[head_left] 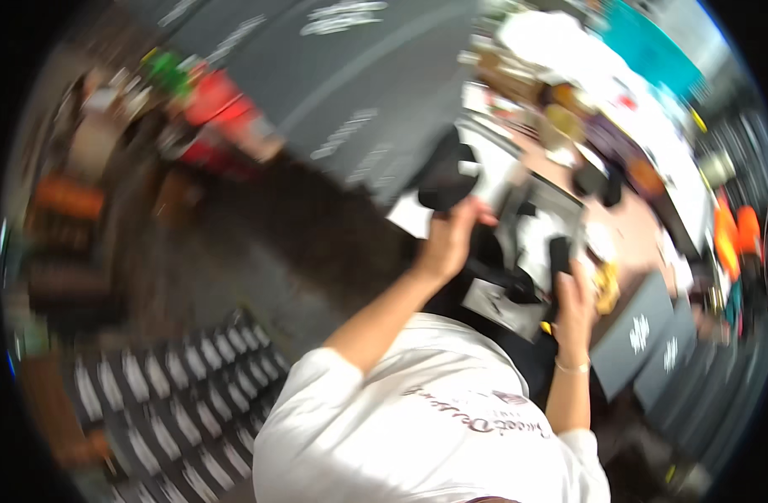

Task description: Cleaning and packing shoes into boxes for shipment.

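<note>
The view is smeared by motion. My left hand [452,239] is closed on a rounded black thing [447,174] that sticks up past the fingers; its kind is too blurred to name. Further right, my right hand [575,295] has its fingers against a narrow black thing [560,258], also blurred. Between and beyond the hands lies what looks like an open grey box [560,199] with white material [536,239] in it. A pale flat piece [501,307] with black parts on it is close to my body.
Dark grey boxes [639,331] stand right of my right hand. A cluttered pinkish tabletop [635,222] extends beyond, with a yellow item [606,287] near its edge. Large dark grey panels or boxes [342,92] rise at the far left. Rows of dark, white-marked boxes [178,377] fill the lower left.
</note>
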A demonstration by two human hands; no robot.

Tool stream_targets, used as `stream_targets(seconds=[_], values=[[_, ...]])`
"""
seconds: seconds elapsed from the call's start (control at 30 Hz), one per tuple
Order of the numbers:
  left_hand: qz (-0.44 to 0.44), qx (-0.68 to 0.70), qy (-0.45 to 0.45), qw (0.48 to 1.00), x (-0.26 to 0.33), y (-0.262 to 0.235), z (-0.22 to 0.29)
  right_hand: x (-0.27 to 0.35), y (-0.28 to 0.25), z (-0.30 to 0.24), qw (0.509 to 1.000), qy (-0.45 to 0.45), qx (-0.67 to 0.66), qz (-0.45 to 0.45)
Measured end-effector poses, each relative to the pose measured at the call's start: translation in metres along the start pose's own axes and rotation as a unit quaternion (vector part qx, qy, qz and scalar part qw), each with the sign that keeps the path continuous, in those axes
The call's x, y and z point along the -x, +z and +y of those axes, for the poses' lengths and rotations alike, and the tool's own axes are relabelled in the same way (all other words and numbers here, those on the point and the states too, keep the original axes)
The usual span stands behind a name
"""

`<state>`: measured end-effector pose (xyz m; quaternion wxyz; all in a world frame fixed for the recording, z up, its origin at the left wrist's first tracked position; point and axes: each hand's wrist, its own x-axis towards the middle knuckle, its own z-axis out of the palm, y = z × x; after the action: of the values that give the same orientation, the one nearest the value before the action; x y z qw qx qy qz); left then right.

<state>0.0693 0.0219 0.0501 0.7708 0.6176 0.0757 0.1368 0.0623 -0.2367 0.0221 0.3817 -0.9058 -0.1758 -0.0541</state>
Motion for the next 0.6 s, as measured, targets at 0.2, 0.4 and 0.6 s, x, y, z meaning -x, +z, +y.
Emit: stream_targets(seconds=[0.2,0.4,0.6], values=[[-0.068,0.016,0.012,0.997,0.014,0.031,-0.007,-0.025,0.009,-0.069,0.972,-0.232,0.024,0.024],[-0.152,-0.266,0.252,0.918,0.025,0.016,-0.027,-0.005,0.069,-0.069,0.964,-0.248,0.088,-0.022],[-0.050,0.024,0.096,0.994,0.004,0.014,0.000,0.004,-0.022,-0.033,0.807,-0.077,-0.503,-0.300]])
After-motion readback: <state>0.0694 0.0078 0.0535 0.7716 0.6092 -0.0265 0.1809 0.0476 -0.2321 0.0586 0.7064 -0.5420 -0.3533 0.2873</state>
